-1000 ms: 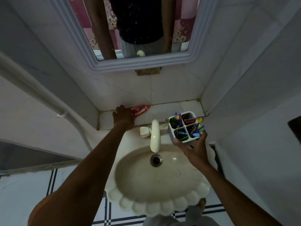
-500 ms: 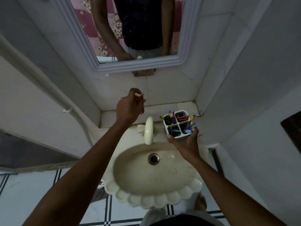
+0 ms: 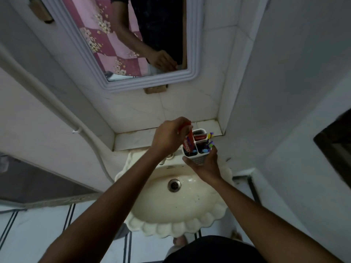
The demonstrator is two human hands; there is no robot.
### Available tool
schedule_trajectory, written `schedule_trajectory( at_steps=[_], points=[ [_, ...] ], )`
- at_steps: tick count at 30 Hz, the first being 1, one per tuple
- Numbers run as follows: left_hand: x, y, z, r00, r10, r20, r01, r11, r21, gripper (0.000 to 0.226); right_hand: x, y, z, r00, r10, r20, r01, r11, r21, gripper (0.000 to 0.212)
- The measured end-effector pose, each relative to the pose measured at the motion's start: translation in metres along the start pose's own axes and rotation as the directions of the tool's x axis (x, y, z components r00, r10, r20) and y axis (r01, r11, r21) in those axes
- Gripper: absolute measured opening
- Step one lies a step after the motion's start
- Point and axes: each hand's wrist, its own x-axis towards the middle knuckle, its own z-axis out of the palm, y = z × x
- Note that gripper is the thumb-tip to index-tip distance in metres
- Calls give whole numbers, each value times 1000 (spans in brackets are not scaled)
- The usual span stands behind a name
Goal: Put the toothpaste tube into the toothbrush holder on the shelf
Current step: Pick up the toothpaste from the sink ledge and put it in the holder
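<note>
The red toothpaste tube (image 3: 188, 142) hangs upright, pinched at its top by my left hand (image 3: 169, 135). Its lower end dips into the front left compartment of the white toothbrush holder (image 3: 199, 160). The holder has four compartments with colourful toothbrushes in the right ones and a red item in the back one. My right hand (image 3: 207, 164) grips the holder from the front and below, at the back rim of the sink just in front of the tiled shelf (image 3: 133, 139).
A cream shell-shaped sink (image 3: 176, 205) with a metal drain (image 3: 173, 185) lies below the hands. A framed mirror (image 3: 133, 54) hangs on the wall above the shelf. A white pipe (image 3: 57, 103) runs down the left wall. A wall stands close on the right.
My left hand lifted the tube off the shelf, carried it right and lowered its end into the holder. My right hand kept hold of the holder. The camera tilted.
</note>
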Motion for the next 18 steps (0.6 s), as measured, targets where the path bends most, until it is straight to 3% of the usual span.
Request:
schedule_trajectory(
  at_steps=[5, 10, 14, 18],
  points=[
    [-3, -8, 13, 992, -19, 123, -12, 968, 249, 23, 0, 0, 0, 1000, 21, 7, -21, 1000, 4, 138],
    [-10, -20, 20, 980, -45, 193, -15, 955, 298, 22, -1, -2, -1, 1000, 27, 9, -26, 1000, -8, 140],
    [-11, -13, 21, 987, -28, 158, -12, 968, 249, 44, -1, -3, -1, 1000, 22, -7, -22, 999, -31, 139],
    [-6, -11, 25, 959, -35, 281, -67, 936, 346, 37, -3, -3, -1, 999, 34, -2, -34, 999, -11, 134]
  ],
)
